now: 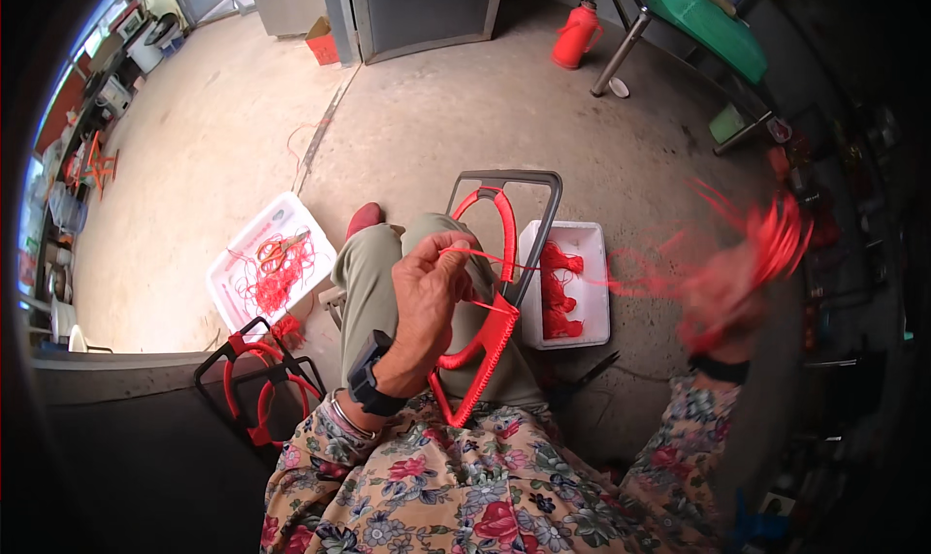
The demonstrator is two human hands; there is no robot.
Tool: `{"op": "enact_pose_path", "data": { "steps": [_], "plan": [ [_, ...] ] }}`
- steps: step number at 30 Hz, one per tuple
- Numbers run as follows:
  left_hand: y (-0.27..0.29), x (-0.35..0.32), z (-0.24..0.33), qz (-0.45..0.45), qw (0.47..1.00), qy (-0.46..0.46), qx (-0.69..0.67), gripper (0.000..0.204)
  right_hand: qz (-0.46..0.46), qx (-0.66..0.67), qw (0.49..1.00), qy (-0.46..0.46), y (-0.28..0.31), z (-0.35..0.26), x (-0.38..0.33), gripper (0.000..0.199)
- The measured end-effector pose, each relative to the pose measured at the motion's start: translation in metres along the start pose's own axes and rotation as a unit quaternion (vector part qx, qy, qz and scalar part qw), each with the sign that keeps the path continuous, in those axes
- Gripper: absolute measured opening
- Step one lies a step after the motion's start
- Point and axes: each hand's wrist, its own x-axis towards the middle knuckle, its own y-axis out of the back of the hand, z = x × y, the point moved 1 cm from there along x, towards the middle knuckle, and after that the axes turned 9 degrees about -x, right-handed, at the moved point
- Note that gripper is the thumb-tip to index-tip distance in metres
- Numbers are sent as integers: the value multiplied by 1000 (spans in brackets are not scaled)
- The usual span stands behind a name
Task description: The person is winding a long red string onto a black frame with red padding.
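Across my lap leans a dark metal frame [556, 205], part of it wound tightly with red cord [482, 352]. My left hand [427, 281] is closed in front of the frame, pinching a strand of that cord between thumb and fingers. Out to the right, my right hand [718, 297] is smeared by motion, with a loose bundle of red cord [779, 239] streaming from it. Strands stretch between the bundle and the frame. Its separate fingers cannot be made out.
Right of my knees, a white foam box [599, 297] holds red cord hanks. To the left lies a white tray [225, 297] with tangled cord and orange-handled scissors [281, 249]. Two more wrapped frames [260, 384] rest beside me. A red thermos [577, 36] stands near a metal-legged table [621, 55].
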Motion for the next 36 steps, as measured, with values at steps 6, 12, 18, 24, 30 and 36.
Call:
{"op": "enact_pose_path", "data": {
  "steps": [6,12,18,24,30,36],
  "plan": [
    [19,13,-4,-27,994,94,45,23,-311,-371,810,-330,-71,98,12,28],
    [17,15,-6,-51,990,45,122,27,27,-449,875,-181,-80,162,25,21],
    [31,22,-21,-127,912,-227,318,32,122,-241,942,-199,-94,174,60,25],
    [35,14,-22,-43,986,-9,160,23,126,-176,953,-213,-96,167,61,24],
    [37,-3,-10,-16,993,-34,116,25,197,-302,913,-193,-103,106,33,14],
    [-2,-23,10,-75,989,-51,113,23,63,-596,799,46,-135,75,66,33]
  ]
}}
